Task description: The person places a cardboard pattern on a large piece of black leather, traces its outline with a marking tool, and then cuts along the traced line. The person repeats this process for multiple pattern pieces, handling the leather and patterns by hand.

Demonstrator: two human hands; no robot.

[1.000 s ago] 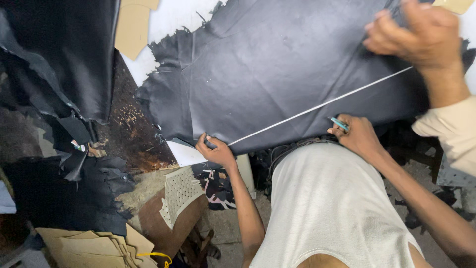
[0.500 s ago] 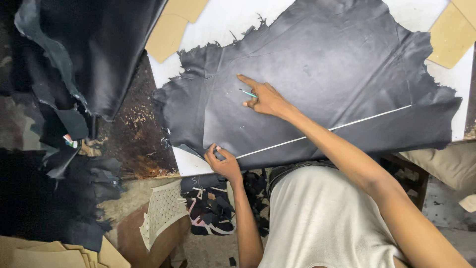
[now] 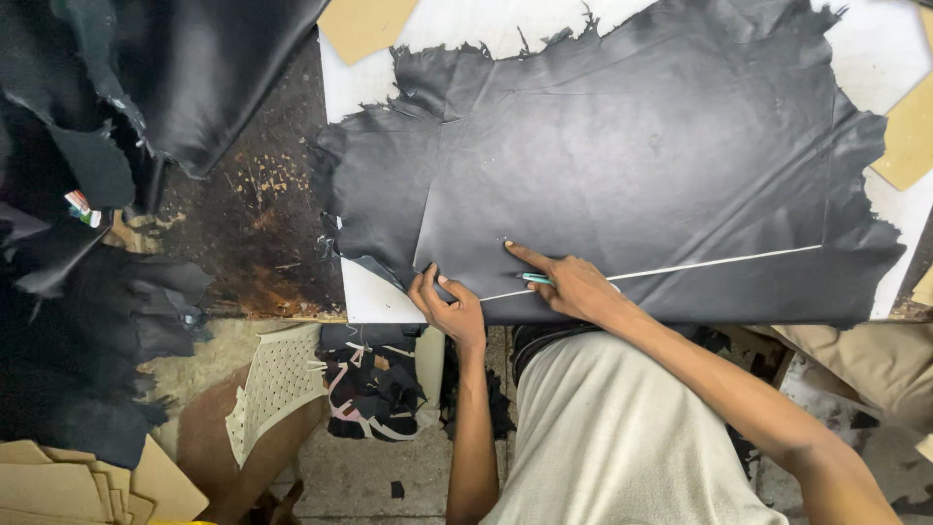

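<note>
A large black leather hide (image 3: 622, 165) with ragged edges lies flat on a white table top (image 3: 369, 292). A long straight cut runs across its near part, showing white beneath. My left hand (image 3: 447, 303) pinches the hide's near left corner at the start of the cut. My right hand (image 3: 569, 282) rests on the hide just right of it, index finger stretched out, with a small teal-handled tool (image 3: 535, 278) held in it.
More black leather (image 3: 175, 68) hangs at the upper left over a stained brown surface (image 3: 262, 224). Tan cardboard pieces (image 3: 364, 24) lie at the table's far and right edges. A white perforated basket (image 3: 277, 384) and leather scraps (image 3: 374, 384) sit on the floor.
My right hand drew back from the middle of the hide to the near edge beside my left hand. The other person's hand seen a second ago is gone from view.
</note>
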